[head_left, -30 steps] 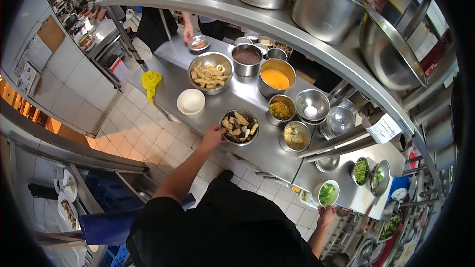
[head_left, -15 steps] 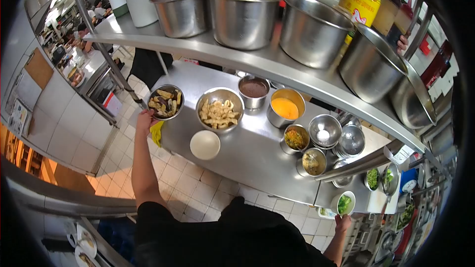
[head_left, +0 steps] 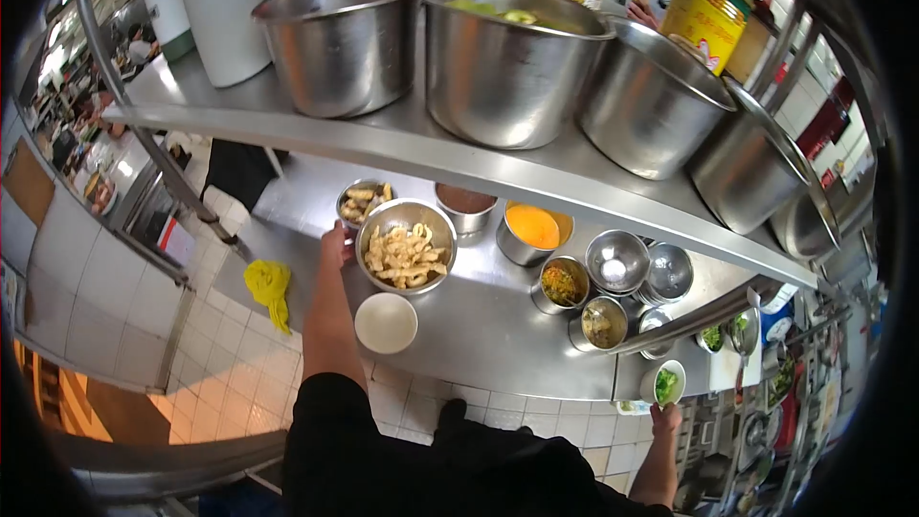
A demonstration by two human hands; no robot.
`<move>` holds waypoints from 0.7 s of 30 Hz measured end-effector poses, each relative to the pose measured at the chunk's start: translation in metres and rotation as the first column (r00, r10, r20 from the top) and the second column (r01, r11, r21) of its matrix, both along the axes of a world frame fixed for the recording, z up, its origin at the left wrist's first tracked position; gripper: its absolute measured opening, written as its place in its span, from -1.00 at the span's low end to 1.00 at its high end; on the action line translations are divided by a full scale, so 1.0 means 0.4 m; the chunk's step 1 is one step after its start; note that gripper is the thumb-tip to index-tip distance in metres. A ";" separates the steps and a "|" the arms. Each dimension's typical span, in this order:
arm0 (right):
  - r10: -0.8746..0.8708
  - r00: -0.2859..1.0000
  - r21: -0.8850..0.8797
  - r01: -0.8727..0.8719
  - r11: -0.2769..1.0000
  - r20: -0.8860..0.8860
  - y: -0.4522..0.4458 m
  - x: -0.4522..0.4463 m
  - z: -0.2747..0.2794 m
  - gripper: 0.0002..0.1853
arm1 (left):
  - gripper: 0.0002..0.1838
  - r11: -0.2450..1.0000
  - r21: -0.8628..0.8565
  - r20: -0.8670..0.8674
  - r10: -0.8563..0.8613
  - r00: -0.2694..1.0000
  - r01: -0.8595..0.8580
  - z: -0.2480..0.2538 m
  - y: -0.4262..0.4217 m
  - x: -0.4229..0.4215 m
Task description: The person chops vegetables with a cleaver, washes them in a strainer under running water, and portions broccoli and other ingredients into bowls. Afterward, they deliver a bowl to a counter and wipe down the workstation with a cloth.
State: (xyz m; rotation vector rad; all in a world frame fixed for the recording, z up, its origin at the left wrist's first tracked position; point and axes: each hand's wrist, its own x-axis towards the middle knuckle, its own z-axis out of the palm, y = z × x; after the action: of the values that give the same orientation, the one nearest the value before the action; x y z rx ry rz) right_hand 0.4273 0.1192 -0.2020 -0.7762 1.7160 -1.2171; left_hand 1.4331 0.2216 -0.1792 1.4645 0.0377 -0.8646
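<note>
My left hand (head_left: pixel 337 244) is at the near left rim of a small metal bowl holding dark-skinned fried pieces (head_left: pixel 364 197), its fingers closed and partly hidden. Right against that hand sits a larger metal bowl of pale fried strips (head_left: pixel 407 254), overlapping the smaller one. An off-white bowl (head_left: pixel 387 324), with no food visible in it, stands at the counter's front edge. Low on the right, my right hand (head_left: pixel 667 416) grips a white bowl (head_left: pixel 675 378) with chopped green vegetables inside.
Above the counter (head_left: pixel 479 345) runs a metal shelf (head_left: pixel 459 158) with large steel pots (head_left: pixel 517 77). Behind the bowls stand pots of brown sauce (head_left: pixel 466 203) and orange liquid (head_left: pixel 532 228). A yellow cloth (head_left: pixel 268 289) hangs at left. Another person's hand (head_left: pixel 641 12) shows beyond the shelf.
My left hand and the small bowl have moved right and back, up against the bowl of fried strips. The yellow cloth is now uncovered. The camera view has shifted; my right hand keeps its bowl.
</note>
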 end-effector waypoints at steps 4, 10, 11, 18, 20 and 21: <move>-0.191 0.929 0.032 0.190 0.981 0.316 0.030 0.087 0.090 -0.81 | -0.47 0.765 0.643 0.562 -0.506 0.654 0.040 0.159 0.135 -0.058; -0.143 0.945 0.086 0.123 0.989 0.293 0.040 0.083 0.087 -0.79 | -0.74 0.611 0.782 0.600 -0.791 0.119 0.126 0.245 0.291 -0.393; -0.115 0.959 0.086 0.096 0.992 0.260 0.035 0.078 0.080 -0.78 | -0.79 0.590 0.800 0.582 -0.807 0.098 0.106 0.239 0.291 -0.408; -0.106 0.968 0.119 0.080 0.990 0.227 0.010 0.062 0.061 -0.78 | -0.83 0.629 0.777 0.614 -0.764 0.198 0.016 0.202 0.304 -0.421; -0.110 0.963 0.120 0.082 0.989 0.248 0.002 0.072 0.069 -0.80 | -0.83 0.585 0.810 0.560 -0.792 0.242 0.041 0.199 0.293 -0.426; -0.116 0.960 0.124 0.086 0.989 0.256 0.007 0.073 0.073 -0.81 | -0.84 0.583 0.809 0.548 -0.794 0.263 0.077 0.197 0.290 -0.428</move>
State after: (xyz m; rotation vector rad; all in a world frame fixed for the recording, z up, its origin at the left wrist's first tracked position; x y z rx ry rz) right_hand 0.4564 0.1222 -0.1729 -0.4424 1.6040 -1.2210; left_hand 1.2618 0.3375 -0.1003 2.5789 -1.1543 -0.3695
